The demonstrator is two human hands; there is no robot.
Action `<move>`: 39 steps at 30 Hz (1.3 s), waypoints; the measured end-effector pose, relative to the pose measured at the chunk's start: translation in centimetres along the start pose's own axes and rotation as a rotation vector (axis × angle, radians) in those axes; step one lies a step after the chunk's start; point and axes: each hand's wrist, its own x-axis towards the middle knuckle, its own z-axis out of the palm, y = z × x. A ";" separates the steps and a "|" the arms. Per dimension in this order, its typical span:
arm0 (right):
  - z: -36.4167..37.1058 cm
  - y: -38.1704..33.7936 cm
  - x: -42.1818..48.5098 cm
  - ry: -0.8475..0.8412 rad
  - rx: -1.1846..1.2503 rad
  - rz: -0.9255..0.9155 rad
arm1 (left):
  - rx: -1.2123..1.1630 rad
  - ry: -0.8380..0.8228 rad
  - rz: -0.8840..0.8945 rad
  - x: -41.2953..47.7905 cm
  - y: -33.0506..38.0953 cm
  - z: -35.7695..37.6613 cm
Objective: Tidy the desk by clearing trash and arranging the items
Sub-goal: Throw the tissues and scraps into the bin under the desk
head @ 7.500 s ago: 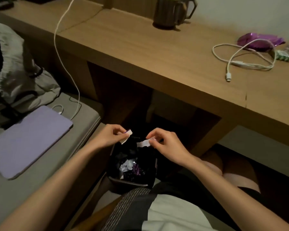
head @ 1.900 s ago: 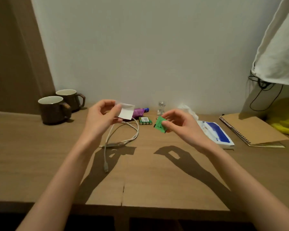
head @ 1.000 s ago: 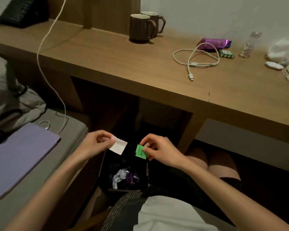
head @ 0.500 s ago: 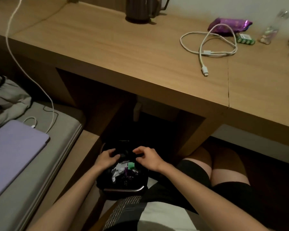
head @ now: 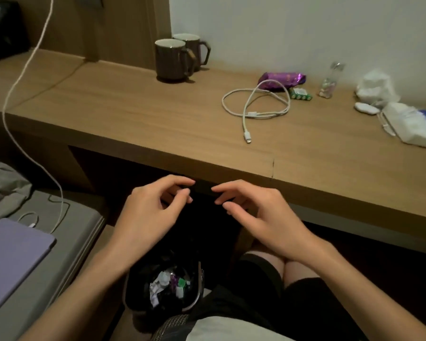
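Both empty: left hand (head: 148, 212) and right hand (head: 258, 217), fingers loosely curled, hover mid-frame above the bin (head: 199, 287) at bottom centre, scraps (head: 167, 285) inside, so probably free for the purple wrapper (head: 282, 78) upper right on the desk (head: 158, 124).

Purple tablet (head: 12, 257) at 8 o'clock, flat on grey mattress (head: 67, 244); white charger cord (head: 22, 77) w/ one end just beside tablet's top edge, running up out of view at 11; crumpled grey fabric (head: 3, 188) at 9; wood panel (head: 123, 25) at 11-12; white wall (head: 305, 28) at 1.
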 end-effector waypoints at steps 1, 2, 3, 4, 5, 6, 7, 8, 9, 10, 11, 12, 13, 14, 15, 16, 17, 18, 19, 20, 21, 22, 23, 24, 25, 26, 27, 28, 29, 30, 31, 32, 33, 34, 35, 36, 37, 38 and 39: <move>-1.6 -0.5 -0.1 0.056 -0.014 -0.020 | -0.041 0.020 0.043 0.5 1.9 -0.3; -3.2 -0.8 -0.1 0.110 -0.029 -0.033 | -0.077 0.032 0.084 1.3 3.8 -0.4; -4.8 -0.8 0.0 0.165 -0.044 -0.040 | -0.099 0.035 0.122 2.1 5.5 -0.3; -6.3 -0.7 0.1 0.223 -0.056 -0.042 | -0.113 0.029 0.158 3.1 7.1 0.1; -7.8 -0.4 0.2 0.280 -0.070 -0.040 | -0.120 0.020 0.190 4.3 8.4 0.6; -9.3 -0.1 0.4 0.336 -0.082 -0.034 | -0.130 0.013 0.223 5.5 9.6 1.3; -10.8 0.3 0.5 0.386 -0.094 -0.025 | -0.138 0.008 0.253 6.9 10.7 2.0; -12.2 0.8 0.7 0.430 -0.107 -0.014 | -0.143 0.005 0.277 8.4 11.7 2.9; -13.6 1.3 0.9 0.469 -0.124 0.003 | -0.139 0.003 0.296 9.8 12.6 3.7; -15.0 1.9 1.0 0.504 -0.146 0.026 | -0.137 -0.001 0.308 11.3 13.4 4.7; -16.3 2.7 1.3 0.537 -0.170 0.053 | -0.140 -0.007 0.312 12.8 14.1 5.7; -17.6 3.6 1.5 0.569 -0.194 0.079 | -0.143 -0.014 0.311 14.2 14.7 6.8; -18.7 4.4 1.9 0.603 -0.219 0.099 | -0.139 -0.018 0.311 15.6 15.1 8.0; -19.8 5.4 2.2 0.638 -0.246 0.118 | -0.125 -0.017 0.317 17.0 15.3 9.2; -20.9 6.5 2.6 0.667 -0.274 0.142 | -0.102 -0.018 0.326 18.3 15.5 10.4; -21.9 7.5 2.9 0.686 -0.302 0.174 | -0.064 -0.024 0.334 19.5 15.6 11.7; -22.9 8.6 3.3 0.700 -0.331 0.213 | -0.007 -0.034 0.337 20.5 15.5 12.8; -23.9 9.7 3.5 0.715 -0.361 0.249 | 0.069 -0.042 0.336 21.5 15.3 13.9; -24.9 10.9 3.8 0.726 -0.391 0.282 | 0.152 -0.048 0.332 22.5 14.9 14.9; -25.8 12.1 4.1 0.732 -0.421 0.313 | 0.228 -0.058 0.328 23.3 14.4 15.7; -26.8 13.4 4.4 0.723 -0.453 0.348 | 0.290 -0.072 0.322 24.0 13.8 16.4; -27.7 14.6 4.6 0.704 -0.484 0.386 | 0.341 -0.089 0.317 24.6 13.3 17.0; -28.6 15.8 4.9 0.682 -0.516 0.430 | 0.379 -0.103 0.317 25.1 12.8 17.4; -29.4 16.9 5.2 0.664 -0.538 0.476 | 0.403 -0.115 0.321 25.5 12.4 17.7; -30.2 17.8 5.6 0.645 -0.547 0.520 | 0.409 -0.122 0.323 25.8 12.1 17.9; -31.0 18.7 5.9 0.624 -0.546 0.555 | 0.401 -0.125 0.321 26.1 11.8 18.1; -31.7 19.6 6.4 0.601 -0.541 0.578 | 0.389 -0.125 0.321 26.3 11.6 18.2; -32.2 20.4 6.8 0.570 -0.548 0.596 | 0.380 -0.124 0.324 26.6 11.4 18.4; -32.6 21.2 7.3 0.540 -0.566 0.610 | 0.371 -0.124 0.327 26.8 11.2 18.4; -32.9 22.0 7.8 0.513 -0.585 0.627 | 0.361 -0.125 0.327 27.0 11.0 18.5; -33.1 22.6 8.3 0.492 -0.610 0.651 | 0.349 -0.123 0.329 27.2 10.9 18.5; -33.1 23.2 8.7 0.472 -0.633 0.687 | 0.341 -0.119 0.336 27.3 10.8 18.6; -33.2 23.5 9.1 0.449 -0.656 0.723 | 0.337 -0.115 0.342 27.3 10.8 18.7; -33.3 23.8 9.4 0.440 -0.663 0.737 | 0.333 -0.111 0.346 27.3 10.8 18.7; -33.4 24.0 9.6 0.442 -0.648 0.726 | 0.326 -0.105 0.346 27.3 10.8 18.8; -33.5 24.1 9.8 0.464 -0.613 0.689 | 0.318 -0.099 0.348 27.4 10.8 18.9; -33.6 23.6 9.9 0.501 -0.565 0.659 | 0.311 -0.093 0.349 27.4 10.7 18.9; -33.8 23.0 9.9 0.563 -0.517 0.631 | 0.303 -0.084 0.351 27.4 10.7 18.9; -34.0 22.2 9.9 0.652 -0.490 0.596 | 0.294 -0.071 0.353 27.4 10.8 18.8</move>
